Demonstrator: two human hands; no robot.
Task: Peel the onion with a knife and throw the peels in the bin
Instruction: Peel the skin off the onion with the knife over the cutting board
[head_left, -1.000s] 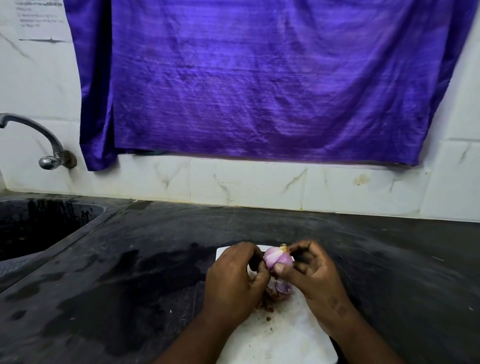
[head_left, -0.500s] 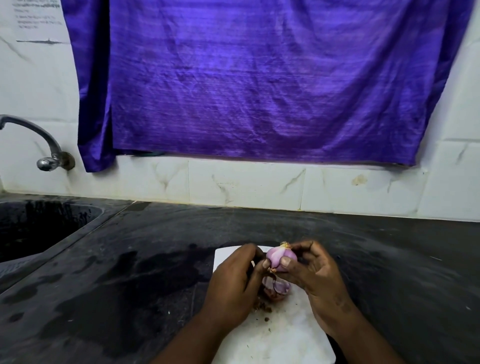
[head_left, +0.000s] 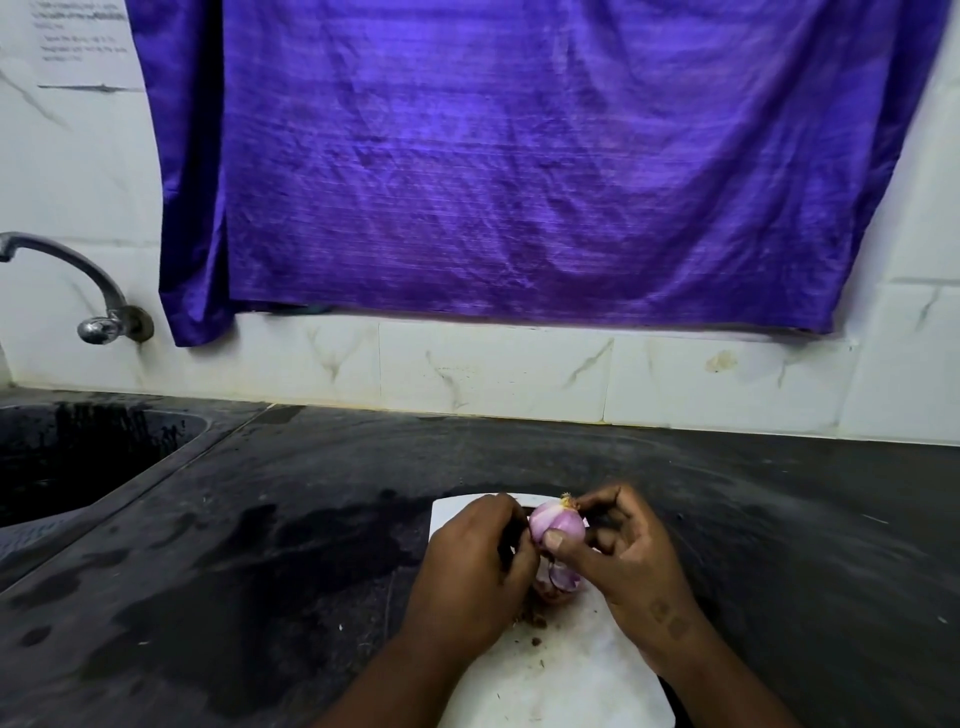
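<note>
A small pale purple onion (head_left: 553, 520) is held above a white cutting board (head_left: 561, 670). My right hand (head_left: 626, 566) grips it, thumb on its near side and fingers round its far side by the root tuft. My left hand (head_left: 475, 569) is curled against the onion's left side; something dark shows between its fingers, and I cannot make out a knife. Loose purple peels (head_left: 563, 579) and brown bits lie on the board under the onion. No bin is in view.
The board lies on a dark, partly wet stone counter (head_left: 260, 545). A sink (head_left: 78, 457) with a metal tap (head_left: 98, 301) is at the left. A purple cloth (head_left: 519, 166) hangs on the tiled wall behind.
The onion has turned a little between my hands, and my right thumb has slid across its near side. Both hands stay over the board.
</note>
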